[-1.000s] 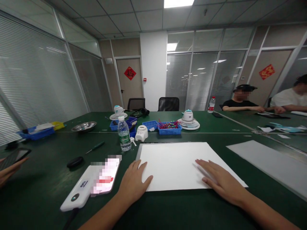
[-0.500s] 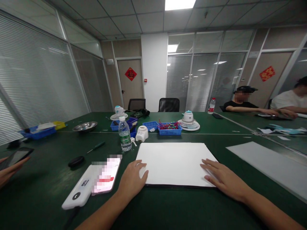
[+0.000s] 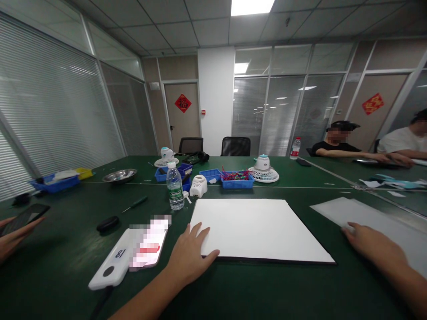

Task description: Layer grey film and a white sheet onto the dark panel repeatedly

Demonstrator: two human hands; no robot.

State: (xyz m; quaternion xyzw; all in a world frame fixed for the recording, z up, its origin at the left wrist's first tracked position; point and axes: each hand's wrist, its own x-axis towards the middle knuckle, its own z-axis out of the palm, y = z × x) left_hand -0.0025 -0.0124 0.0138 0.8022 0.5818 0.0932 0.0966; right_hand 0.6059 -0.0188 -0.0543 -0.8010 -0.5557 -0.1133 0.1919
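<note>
A white rectangular sheet (image 3: 260,229) with a dark lower edge lies flat in front of me. My left hand (image 3: 191,253) rests on its lower left corner, fingers spread and thumb stretched along the near edge. To the right lies greyish, translucent sheet material (image 3: 376,218), which seems to be in more than one layer. My right hand (image 3: 376,244) is at its near left edge, fingers curled and closed on that edge; the palm and part of the thumb are hidden.
Left of me lie a white device marked 18 (image 3: 111,262), a lit phone (image 3: 151,244), a black case (image 3: 107,224) and a screwdriver (image 3: 135,203). A water bottle (image 3: 175,189), blue trays (image 3: 237,181) and white fan parts (image 3: 263,171) stand beyond. Another person's hand (image 3: 16,238) holds a phone.
My right hand has left the white sheet and moved right to the translucent sheet, closing on its edge. The translucent sheet has shifted slightly. My left hand stays on the white sheet, thumb spread wider.
</note>
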